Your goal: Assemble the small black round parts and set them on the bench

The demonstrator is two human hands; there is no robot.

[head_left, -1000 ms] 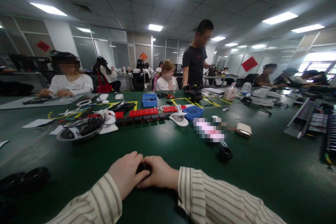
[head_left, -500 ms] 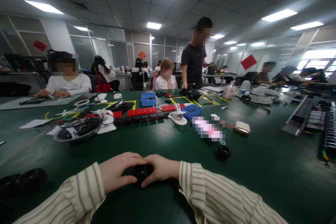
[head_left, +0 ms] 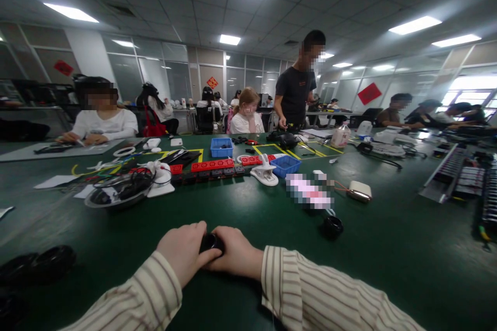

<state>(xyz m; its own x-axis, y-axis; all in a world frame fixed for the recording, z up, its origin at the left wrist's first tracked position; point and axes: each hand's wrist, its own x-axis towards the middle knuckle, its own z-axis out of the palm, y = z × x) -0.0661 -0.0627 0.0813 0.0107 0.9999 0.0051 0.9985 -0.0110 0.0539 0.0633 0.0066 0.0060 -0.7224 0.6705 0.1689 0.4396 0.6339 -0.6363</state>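
1. Your left hand [head_left: 185, 252] and right hand [head_left: 235, 257] meet low on the green tabletop [head_left: 388, 253], fingers of both clenched around a small black part [head_left: 210, 241] held between them.
2. Only the top of the black part shows between your thumbs; the rest is hidden.
3. Right of the black part and a little farther off, a black cap [head_left: 332, 226] stands on the tabletop, well apart from your hands.
4. Left of the black part and farther back, a clear bowl [head_left: 118, 192] holds dark cables.
5. Beyond the black part lie red strips [head_left: 212, 165], a white clip [head_left: 264, 174] and a blue bin [head_left: 286, 165].
6. Farther still, a second blue bin [head_left: 221, 147] sits on the tabletop, with seated people and one standing person [head_left: 296, 94] behind it.
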